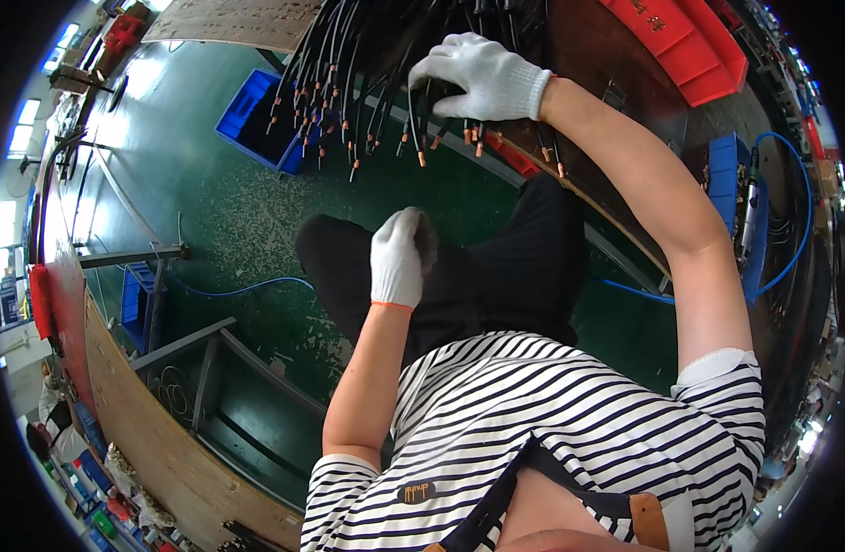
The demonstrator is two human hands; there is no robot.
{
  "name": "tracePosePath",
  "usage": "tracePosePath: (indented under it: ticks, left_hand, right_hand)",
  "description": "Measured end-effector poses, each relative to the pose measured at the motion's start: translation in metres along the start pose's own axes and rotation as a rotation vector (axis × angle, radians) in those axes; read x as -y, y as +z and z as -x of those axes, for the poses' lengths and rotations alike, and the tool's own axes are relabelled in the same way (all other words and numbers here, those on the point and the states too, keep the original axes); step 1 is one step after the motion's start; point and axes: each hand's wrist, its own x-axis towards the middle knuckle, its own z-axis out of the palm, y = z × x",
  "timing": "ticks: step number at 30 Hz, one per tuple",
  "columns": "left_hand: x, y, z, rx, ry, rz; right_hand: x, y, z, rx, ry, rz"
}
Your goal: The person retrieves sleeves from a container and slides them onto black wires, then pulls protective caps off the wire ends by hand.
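My left hand [399,258], in a white glove with an orange cuff edge, is held above my dark trousers [450,281]. Its fingers are curled closed, and whatever they may hold is hidden. Farther forward, my right hand [487,78], also in a white glove, reaches over a bundle of black cables [349,55]. Its fingers and thumb are bent but apart, with cables behind and beside them. Bare copper-coloured ends [422,158] show at the tips of the hanging cables, several of them just below my right hand.
A blue bin [249,115] stands on the green floor behind the cables. At the upper right is a red tray [694,51]; below it are a blue container [724,175] and a blue hose [809,207]. A wooden board [155,437] and metal frame [201,373] lie left.
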Motion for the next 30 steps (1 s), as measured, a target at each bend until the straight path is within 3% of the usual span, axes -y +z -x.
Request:
tracePosePath:
  ticks: [6, 12, 15, 19, 22, 23, 26, 30]
  left_hand:
    - [-0.05, -0.012, 0.0, 0.079, 0.109, 0.213]
    - [-0.086, 0.014, 0.001, 0.116, 0.205, 0.089]
    - [-0.098, 0.027, -0.002, 0.095, 0.19, 0.124]
    - [-0.11, 0.039, -0.01, 0.17, 0.302, -0.175]
    - [-0.108, 0.056, -0.025, 0.147, 0.521, -0.761]
    - [-0.097, 0.054, -0.039, 0.009, 0.738, -1.019]
    - [-0.099, 0.059, -0.04, -0.225, 0.685, -1.344]
    - [-0.092, 0.061, -0.044, -0.313, 0.684, -1.435]
  right_hand:
    - [-0.011, -0.019, 0.002, 0.046, 0.054, 0.181]
    - [-0.001, -0.029, -0.017, 0.306, 0.147, 0.296]
    - [-0.002, -0.032, -0.019, 0.327, 0.163, 0.373]
    - [-0.012, -0.03, -0.017, 0.309, 0.157, 0.355]
    - [-0.013, -0.021, -0.011, 0.205, 0.166, 0.355]
    - [-0.013, -0.017, -0.008, 0.15, 0.172, 0.361]
    - [-0.009, -0.005, -0.002, 0.04, 0.207, 0.436]
    - [-0.017, -0.027, 0.005, 0.176, 0.136, 0.133]
